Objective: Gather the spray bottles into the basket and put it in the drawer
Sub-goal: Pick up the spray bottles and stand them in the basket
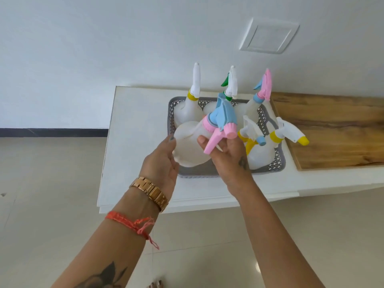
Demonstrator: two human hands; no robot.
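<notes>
Both hands (166, 161) hold pink-triggered bottle (191, 146) above basket (276, 163) (5 bottles inside).

counted six spray bottles total: five stood in the one grey basket (276, 163), namely the white-head one (190, 109), green-trigger one (229, 88), pink-head one (260, 98), blue-nozzle one (252, 138) and yellow-nozzle one (291, 136), and one pink-trigger bottle (191, 146) was held by two hands, left (162, 163) and right (230, 161). one tabletop (133, 142).
</notes>
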